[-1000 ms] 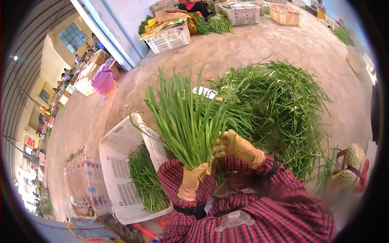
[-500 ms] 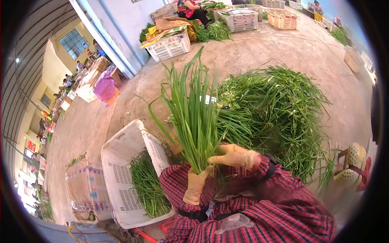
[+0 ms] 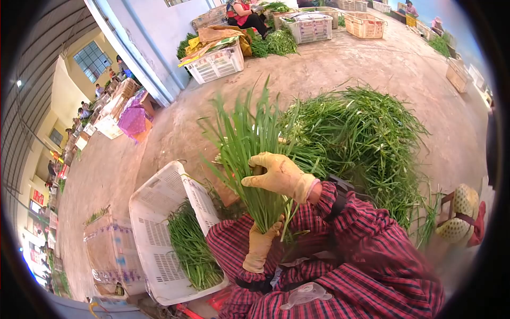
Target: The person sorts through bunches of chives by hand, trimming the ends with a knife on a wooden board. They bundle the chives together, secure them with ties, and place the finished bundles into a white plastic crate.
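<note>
My left hand [image 3: 260, 245], in a pale yellow glove, is closed around the lower stalks of an upright bunch of garlic chives [image 3: 263, 204]. Long green leaves fan upward, slightly blurred. Higher up, my right hand [image 3: 281, 174], gloved alike, curls its thumb and fingers at the leaves on the near side of the bunch. A few loose stalks hang beside the left hand. Beyond my right arm lies a large heap of chives [image 3: 366, 143] on the floor. More chives [image 3: 194, 247] lie inside a white plastic crate [image 3: 151, 234] left of my knees.
A taped carton [image 3: 109, 247] stands left of the crate. At the right is a small stool with a dotted cushion [image 3: 459, 212]. Further off are a cloth-topped white crate [image 3: 220, 63], other crates [image 3: 364, 24] and a seated person [image 3: 247, 13] beside greens.
My right hand has risen from the bunch's lower stalks to its leaves and turned its back toward me. My left hand keeps its hold lower down. The leaf tips have shifted.
</note>
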Available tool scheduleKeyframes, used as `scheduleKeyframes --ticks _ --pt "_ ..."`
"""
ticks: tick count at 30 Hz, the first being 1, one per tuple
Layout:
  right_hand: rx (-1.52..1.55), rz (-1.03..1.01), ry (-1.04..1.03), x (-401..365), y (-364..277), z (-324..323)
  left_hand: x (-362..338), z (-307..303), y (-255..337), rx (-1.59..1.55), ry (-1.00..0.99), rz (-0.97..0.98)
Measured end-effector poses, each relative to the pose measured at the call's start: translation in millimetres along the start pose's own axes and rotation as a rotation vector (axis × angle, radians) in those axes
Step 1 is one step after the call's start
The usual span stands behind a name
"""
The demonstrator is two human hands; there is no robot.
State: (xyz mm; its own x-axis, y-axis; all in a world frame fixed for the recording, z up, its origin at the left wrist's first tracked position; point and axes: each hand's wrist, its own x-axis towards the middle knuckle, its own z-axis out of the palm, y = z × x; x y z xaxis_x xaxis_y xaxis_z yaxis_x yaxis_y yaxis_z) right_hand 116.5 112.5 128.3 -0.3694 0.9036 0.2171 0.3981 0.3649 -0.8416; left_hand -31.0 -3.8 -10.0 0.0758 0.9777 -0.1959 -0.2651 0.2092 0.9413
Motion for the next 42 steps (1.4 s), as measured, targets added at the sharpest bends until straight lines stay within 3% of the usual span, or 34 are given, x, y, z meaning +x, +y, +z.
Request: scheduleKeyframes --ticks 4,6,9,16,21,28,32,35,38,39,41,42 --pt "0.283 0.128 -0.073 5.2 13.1 13.8 1.8 -5.6 -5.2 0.023 0.008 -0.047" --pt "0.585 0.242 -0.094 1.8 14.1 17.4 3.2 -6.7 -9.2 -0.016 0.001 -0.042" --pt "0.683 0.288 -0.042 1.6 16.4 19.6 3.8 -7.9 -11.5 -0.028 0.003 -0.048" --pt "0.612 0.323 -0.055 5.1 13.9 15.2 4.9 -6.4 -10.5 -0.044 0.011 -0.029" --pt "0.812 0.332 0.014 11.3 15.2 7.7 2.9 -4.6 -9.5 -0.016 0.031 -0.036" --pt "0.760 0.374 0.003 8.3 12.0 2.5 3.1 -4.9 -14.2 -0.007 0.021 -0.032" --pt "0.836 0.299 0.007 5.5 18.8 3.4 -0.9 -2.0 -10.7 -0.008 0.015 -0.011" --pt "1.047 0.212 0.127 12.4 22.5 -3.7 -3.5 -1.5 -9.9 0.003 0.030 0.005" --pt "1.016 0.295 0.225 14.0 14.4 -42.9 -3.3 -2.9 -13.1 0.022 0.028 -0.009" --pt "1.102 0.182 0.262 22.1 27.9 -48.2 -3.0 -3.6 -14.3 0.032 0.026 -0.010" --pt "0.873 -0.114 0.354 24.5 50.7 -72.0 -1.7 -5.6 -16.1 0.043 0.027 -0.014" --pt "0.900 -0.084 0.414 19.0 50.7 -91.9 -1.0 -7.0 -16.9 0.048 0.018 -0.010"
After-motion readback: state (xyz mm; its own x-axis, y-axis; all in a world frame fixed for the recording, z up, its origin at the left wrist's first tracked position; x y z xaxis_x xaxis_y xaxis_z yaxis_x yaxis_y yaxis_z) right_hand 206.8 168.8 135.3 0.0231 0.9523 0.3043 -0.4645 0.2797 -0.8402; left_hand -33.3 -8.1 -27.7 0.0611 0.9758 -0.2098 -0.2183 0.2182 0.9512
